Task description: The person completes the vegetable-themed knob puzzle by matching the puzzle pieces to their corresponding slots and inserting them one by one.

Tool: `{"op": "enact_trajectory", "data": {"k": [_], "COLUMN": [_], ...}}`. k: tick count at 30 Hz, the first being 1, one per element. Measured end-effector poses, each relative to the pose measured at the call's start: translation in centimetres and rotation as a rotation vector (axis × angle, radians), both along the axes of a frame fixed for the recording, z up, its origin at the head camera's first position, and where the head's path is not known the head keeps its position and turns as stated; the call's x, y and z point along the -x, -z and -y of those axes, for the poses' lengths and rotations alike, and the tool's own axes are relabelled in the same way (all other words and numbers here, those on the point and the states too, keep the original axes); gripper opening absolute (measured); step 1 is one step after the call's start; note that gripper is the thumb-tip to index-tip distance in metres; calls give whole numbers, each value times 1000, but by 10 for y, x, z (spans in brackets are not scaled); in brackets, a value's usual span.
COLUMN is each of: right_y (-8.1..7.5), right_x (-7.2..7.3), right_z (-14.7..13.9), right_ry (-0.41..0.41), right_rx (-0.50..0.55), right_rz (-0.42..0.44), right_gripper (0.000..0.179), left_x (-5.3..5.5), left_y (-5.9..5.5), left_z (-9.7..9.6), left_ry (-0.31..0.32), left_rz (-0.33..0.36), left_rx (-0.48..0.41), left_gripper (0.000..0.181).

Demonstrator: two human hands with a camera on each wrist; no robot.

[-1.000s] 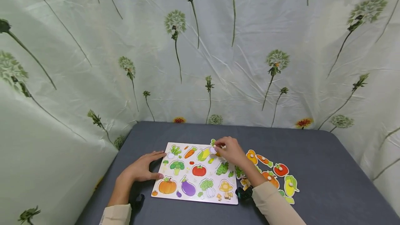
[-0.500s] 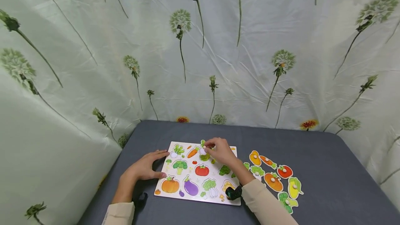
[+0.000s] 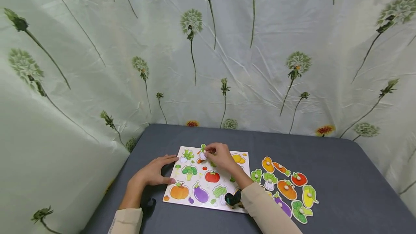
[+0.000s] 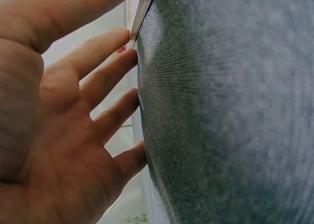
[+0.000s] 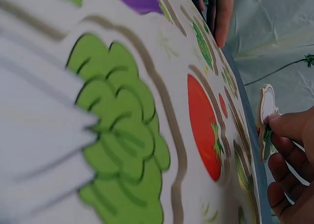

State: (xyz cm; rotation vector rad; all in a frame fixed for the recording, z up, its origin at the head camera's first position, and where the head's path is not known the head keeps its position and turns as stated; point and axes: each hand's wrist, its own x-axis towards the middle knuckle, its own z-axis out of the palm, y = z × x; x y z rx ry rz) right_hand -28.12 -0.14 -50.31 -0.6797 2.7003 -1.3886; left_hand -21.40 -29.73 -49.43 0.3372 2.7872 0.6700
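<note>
A turnip puzzle piece (image 3: 203, 155), white with green leaves, is pinched by its knob between the thumb and fingers of my right hand (image 3: 221, 156). That hand holds it over the upper edge of the vegetable puzzle board (image 3: 203, 182), near the printed carrot and left of the printed corn. In the right wrist view the turnip piece (image 5: 268, 104) is tilted on edge above the board. My left hand (image 3: 152, 172) lies spread along the board's left edge, thumb and fingertips at the rim. The left wrist view shows this hand (image 4: 73, 111) with its fingers extended.
Several knobbed vegetable pieces lie in a cluster right of the board, among them a tomato (image 3: 298, 179), a corn (image 3: 308, 195), a pumpkin (image 3: 286, 189) and a broccoli (image 3: 300, 211). Grey cloth (image 3: 341, 176) covers the table. A dandelion-print curtain (image 3: 253, 64) hangs behind.
My right hand has carried the turnip piece leftward along the board's upper edge, from beyond the printed corn to the printed carrot. The left hand stays at the board's edge. The head view has shifted slightly.
</note>
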Motion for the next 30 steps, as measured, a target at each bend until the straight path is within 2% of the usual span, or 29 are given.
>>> {"op": "enact_trajectory", "data": {"k": [7, 12, 18, 23, 30], "right_y": [11, 10, 6, 10, 16], "right_x": [-4, -5, -5, -3, -1], "right_z": [22, 38, 51, 63, 71], "right_ry": [-9, -38, -28, -25, -33], "right_rx": [24, 39, 18, 14, -14], "right_rz": [88, 69, 31, 11, -15], "right_gripper": [13, 15, 13, 10, 10], "left_x": [-7, -4, 1, -1, -1], "left_y": [2, 2, 2, 0, -1], "left_z": [3, 5, 5, 5, 4], "left_ry": [29, 37, 62, 47, 55], "left_rz": [14, -12, -29, -26, -34], "left_rx": [-39, -54, -60, -55, -60], "left_gripper": [88, 86, 86, 86, 86]}}
